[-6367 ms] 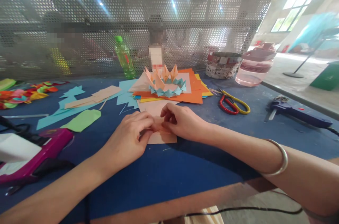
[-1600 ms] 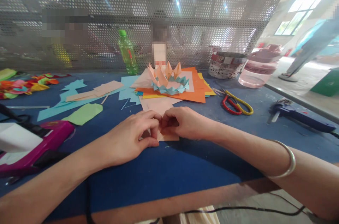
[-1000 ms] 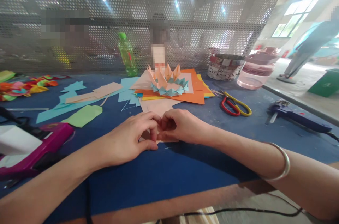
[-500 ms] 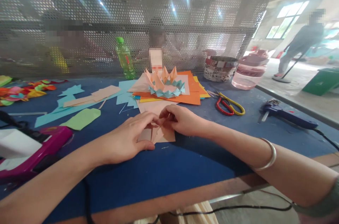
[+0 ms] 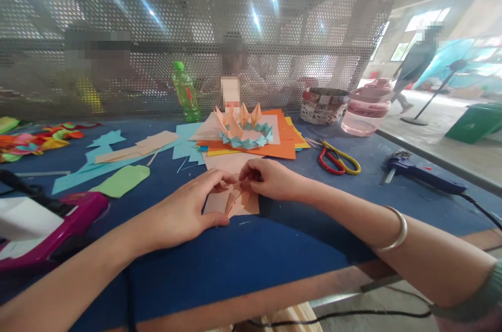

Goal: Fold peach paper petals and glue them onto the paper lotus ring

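Observation:
Between my hands a small piece of folded peach paper (image 5: pixel 236 201) rests on the blue table (image 5: pixel 274 248), with flat peach paper under it. My left hand (image 5: pixel 184 206) curves around its left side, thumb at the near edge and fingers at the far edge. Thumb and fingertips of my right hand (image 5: pixel 270 179) pinch it at the upper right; the fingertips partly hide the fold. Just beyond is a paper lotus (image 5: pixel 247 137) with light blue lower petals and upright peach points. It sits on a stack of orange, yellow and peach sheets (image 5: pixel 288 149).
Red-and-yellow-handled scissors (image 5: pixel 339 159) and a blue glue gun (image 5: pixel 425 172) lie at right. Behind them stand a pink water jug (image 5: pixel 366 110) and a round basket (image 5: pixel 324 106). A green bottle (image 5: pixel 186 91), blue paper pieces (image 5: pixel 78 178) and a magenta device (image 5: pixel 78 217) are leftward.
Both hands stay at the peach paper, with more of its folded front showing between them now. In the background at right, a walking person has moved left past a standing fan.

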Available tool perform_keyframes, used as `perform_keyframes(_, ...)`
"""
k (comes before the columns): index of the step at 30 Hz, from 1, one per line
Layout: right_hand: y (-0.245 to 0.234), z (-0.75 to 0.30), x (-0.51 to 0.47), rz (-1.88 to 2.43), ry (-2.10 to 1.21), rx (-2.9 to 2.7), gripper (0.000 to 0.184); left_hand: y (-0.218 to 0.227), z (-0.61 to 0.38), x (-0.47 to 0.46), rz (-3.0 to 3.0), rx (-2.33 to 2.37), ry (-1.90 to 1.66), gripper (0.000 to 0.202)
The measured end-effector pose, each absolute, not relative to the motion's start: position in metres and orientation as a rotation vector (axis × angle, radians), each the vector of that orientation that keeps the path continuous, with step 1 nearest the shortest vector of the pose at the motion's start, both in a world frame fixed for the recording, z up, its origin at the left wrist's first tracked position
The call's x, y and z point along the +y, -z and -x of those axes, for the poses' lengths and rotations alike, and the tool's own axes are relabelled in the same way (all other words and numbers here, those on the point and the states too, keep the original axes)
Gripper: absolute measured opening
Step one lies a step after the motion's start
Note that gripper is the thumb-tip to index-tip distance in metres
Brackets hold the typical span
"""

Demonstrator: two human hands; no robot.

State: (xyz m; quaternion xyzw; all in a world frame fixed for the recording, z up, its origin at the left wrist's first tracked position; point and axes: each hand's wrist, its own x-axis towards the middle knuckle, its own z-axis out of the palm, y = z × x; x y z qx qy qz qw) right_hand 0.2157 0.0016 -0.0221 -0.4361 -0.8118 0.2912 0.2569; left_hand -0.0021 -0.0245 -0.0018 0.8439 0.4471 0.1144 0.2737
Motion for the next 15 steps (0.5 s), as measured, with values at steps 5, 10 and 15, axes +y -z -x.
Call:
perform_keyframes(5,0.022,-0.218,0.005,1.154,-0.87,-2.12,0.02,-0.004,0.0,-0.026,-2.271,1.21,-0.365,0.046)
perform_keyframes(10,0.019,-0.218,-0.003,1.211,-0.637,-2.271,0.019,-0.003,-0.001,-0.026,-2.244,1.237,-0.423,0.048)
perform_keyframes(15,0.017,-0.219,-0.009,1.254,-0.416,-2.438,0.004,-0.004,-0.002,-0.024,-2.229,1.197,-0.424,0.039)
